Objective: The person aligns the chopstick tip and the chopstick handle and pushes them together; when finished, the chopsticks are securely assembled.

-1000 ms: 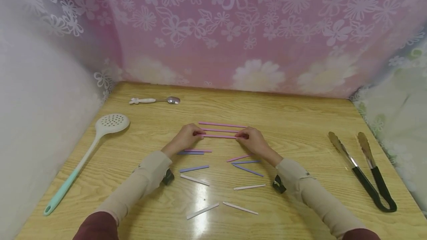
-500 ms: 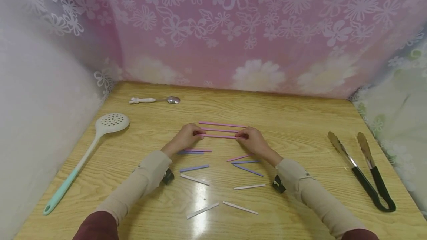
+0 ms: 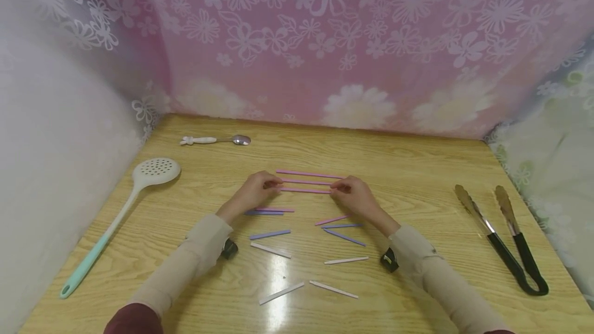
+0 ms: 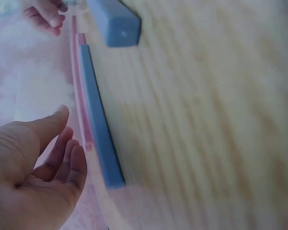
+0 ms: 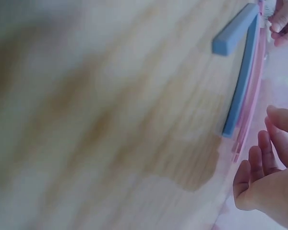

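Observation:
Three long pink sticks lie roughly parallel across the middle of the table; the nearest pink stick [image 3: 306,190] runs between my two hands. At its left end my left hand [image 3: 252,190] has its thumb and fingers parted. My right hand [image 3: 359,199] is at the right end, fingers loosely bent and apart from the thumb. Neither palm holds anything in the wrist views. Below my left hand, a short pink stick [image 3: 278,210] lies along a blue stick [image 3: 271,213]. Another short pink stick [image 3: 331,219] slants below my right hand, above two blue sticks that meet at one end [image 3: 344,237].
Several white sticks [image 3: 281,294] lie nearer me, with a slanted blue stick [image 3: 270,234] at left. A slotted skimmer [image 3: 125,205] lies at far left, a spoon [image 3: 213,140] at back left. Black-handled tongs [image 3: 506,246] lie spread at right. Floral cloth [image 3: 325,55] borders the table.
Both hands have let go of the nearest pink stick and drawn slightly outward, the left to the left and the right to the right. The sticks stay in place.

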`<action>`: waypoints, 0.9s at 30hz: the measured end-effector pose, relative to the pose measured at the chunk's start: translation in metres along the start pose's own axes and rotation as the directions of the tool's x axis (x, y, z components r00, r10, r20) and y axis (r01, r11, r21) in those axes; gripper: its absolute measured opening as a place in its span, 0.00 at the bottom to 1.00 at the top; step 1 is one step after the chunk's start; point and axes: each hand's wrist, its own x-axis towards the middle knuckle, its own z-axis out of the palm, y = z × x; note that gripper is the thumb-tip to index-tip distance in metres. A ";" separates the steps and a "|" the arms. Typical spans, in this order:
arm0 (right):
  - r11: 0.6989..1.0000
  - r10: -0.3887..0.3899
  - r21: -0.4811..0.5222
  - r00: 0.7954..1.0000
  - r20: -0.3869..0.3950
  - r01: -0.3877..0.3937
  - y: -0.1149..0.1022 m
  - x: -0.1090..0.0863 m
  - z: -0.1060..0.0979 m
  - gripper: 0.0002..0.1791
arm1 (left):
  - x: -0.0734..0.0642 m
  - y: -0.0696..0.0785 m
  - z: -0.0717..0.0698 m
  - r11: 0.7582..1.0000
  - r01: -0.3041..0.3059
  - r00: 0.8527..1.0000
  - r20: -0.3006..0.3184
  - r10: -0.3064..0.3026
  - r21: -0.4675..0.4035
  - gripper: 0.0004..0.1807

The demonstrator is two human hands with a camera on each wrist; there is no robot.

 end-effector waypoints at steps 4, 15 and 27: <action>0.999 0.030 0.041 0.999 0.030 -0.031 0.000 -0.007 -0.006 0.11 | -0.009 0.000 -0.006 0.999 -0.022 1.000 0.000 0.022 -0.032 0.12; 0.994 0.054 0.080 0.978 0.202 -0.071 0.006 -0.027 -0.018 0.09 | -0.033 -0.005 -0.012 0.998 -0.002 0.989 0.145 0.012 -0.068 0.10; 0.994 -0.093 0.074 0.954 0.286 0.075 0.010 -0.030 -0.015 0.07 | -0.034 -0.006 -0.011 0.999 -0.020 0.983 0.179 0.026 -0.036 0.07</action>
